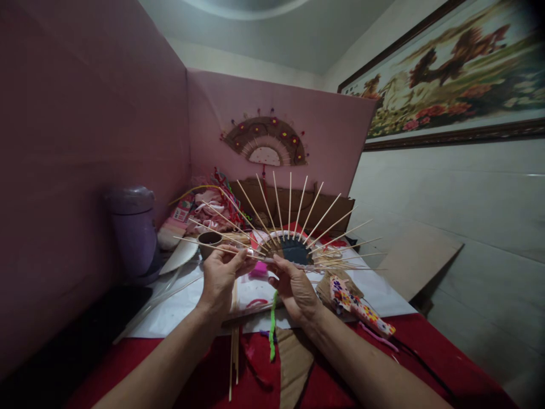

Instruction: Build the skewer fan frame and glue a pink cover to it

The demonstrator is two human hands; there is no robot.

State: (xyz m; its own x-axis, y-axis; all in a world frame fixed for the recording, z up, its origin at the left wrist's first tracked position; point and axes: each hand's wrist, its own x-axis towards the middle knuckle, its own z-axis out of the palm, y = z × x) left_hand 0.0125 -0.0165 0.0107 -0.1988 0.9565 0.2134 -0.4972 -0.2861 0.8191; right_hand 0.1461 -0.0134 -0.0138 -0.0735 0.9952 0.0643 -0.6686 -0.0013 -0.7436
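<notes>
Between my hands is a fan frame: a dark half-round base (296, 250) with several thin wooden sticks (290, 204) spreading from its curved edge. My left hand (223, 275) is closed at the frame's left end, thumb and fingers pinching around the lowest stick there. My right hand (298, 292) grips the base's straight lower edge near its middle, thumb on top. The fan frame is raised over the table, its sticks pointing up and outward. A bright green fuzzy strip (273, 329) hangs or lies just below, between my wrists.
A finished-looking brown fan (266, 139) hangs on the pink panel (332, 125). At left are a purple thermos (134, 233), a dark cup (210, 241) and pink fabric (208, 207). A flower-patterned tool (361, 309) with a black cord lies right. Cardboard (293, 363) lies in front.
</notes>
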